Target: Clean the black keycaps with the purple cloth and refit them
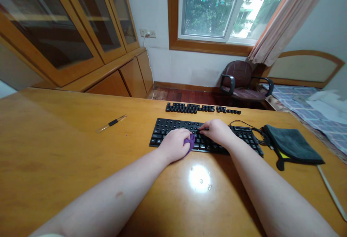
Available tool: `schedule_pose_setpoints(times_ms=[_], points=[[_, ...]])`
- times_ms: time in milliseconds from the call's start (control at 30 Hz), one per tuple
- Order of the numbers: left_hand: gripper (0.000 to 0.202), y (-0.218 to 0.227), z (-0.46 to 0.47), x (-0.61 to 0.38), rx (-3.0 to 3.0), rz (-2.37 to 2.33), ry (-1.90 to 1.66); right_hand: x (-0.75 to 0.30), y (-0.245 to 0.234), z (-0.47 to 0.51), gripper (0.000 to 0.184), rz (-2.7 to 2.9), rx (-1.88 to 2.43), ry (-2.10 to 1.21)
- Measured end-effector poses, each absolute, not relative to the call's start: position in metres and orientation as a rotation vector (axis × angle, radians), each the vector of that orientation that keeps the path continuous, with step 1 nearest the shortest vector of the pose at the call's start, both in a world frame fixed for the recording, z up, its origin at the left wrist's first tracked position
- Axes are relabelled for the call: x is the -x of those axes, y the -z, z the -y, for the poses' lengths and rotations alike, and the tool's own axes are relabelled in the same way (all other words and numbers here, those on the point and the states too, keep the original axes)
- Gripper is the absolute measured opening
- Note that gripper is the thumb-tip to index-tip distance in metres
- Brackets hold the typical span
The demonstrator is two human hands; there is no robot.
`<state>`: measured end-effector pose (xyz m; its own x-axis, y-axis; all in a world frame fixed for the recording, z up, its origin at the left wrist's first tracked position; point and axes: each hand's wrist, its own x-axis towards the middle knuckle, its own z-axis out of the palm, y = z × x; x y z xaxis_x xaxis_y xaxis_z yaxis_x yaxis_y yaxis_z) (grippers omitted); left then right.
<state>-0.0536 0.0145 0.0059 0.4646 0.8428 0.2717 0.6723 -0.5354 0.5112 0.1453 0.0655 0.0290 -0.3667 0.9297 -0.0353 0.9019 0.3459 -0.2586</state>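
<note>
My left hand (173, 145) rests on the left half of a black computer keyboard (165, 130), shut on a small purple cloth (190, 142). My right hand (217, 132) lies over the keyboard's upper middle, pinching a thin dark stick (204, 129) whose far end is hidden. Beyond the keyboard, a long row of loose black keycaps (200, 108) lies on the wooden desk (67, 157). To the left lies a slim clear-handled tool (111, 123) with a black band. A folded dark grey cloth (291, 145) with a yellow edge lies to the right.
A black cable (244, 124) loops behind the keyboard's right end. Past the desk's far edge stand a glass-fronted wooden cabinet (62, 24) and a dark brown armchair (241, 80). A bed with a checked cover (298, 103) lies at right.
</note>
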Motion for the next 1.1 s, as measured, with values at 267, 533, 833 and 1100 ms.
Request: schedule_pose_setpoints(times_ms=[267,533,833,1100], points=[[0.014,-0.005,-0.016,0.053,-2.376,-1.275,-0.729,-0.149,-0.027,-0.068,0.019,2.444,1.634,-0.436],[0.014,-0.005,-0.015,0.053,-2.365,-1.284,-0.741,-0.144,-0.026,-0.065,0.019,2.512,1.639,-0.332],[0.014,-0.004,-0.015,0.052,-2.366,-1.299,-0.731,-0.141,-0.036,-0.057,0.023,2.559,1.608,-0.363],[0.013,-0.003,-0.016,0.052,-2.366,-1.293,-0.744,-0.141,-0.036,-0.056,0.021,2.616,1.523,-0.367]])
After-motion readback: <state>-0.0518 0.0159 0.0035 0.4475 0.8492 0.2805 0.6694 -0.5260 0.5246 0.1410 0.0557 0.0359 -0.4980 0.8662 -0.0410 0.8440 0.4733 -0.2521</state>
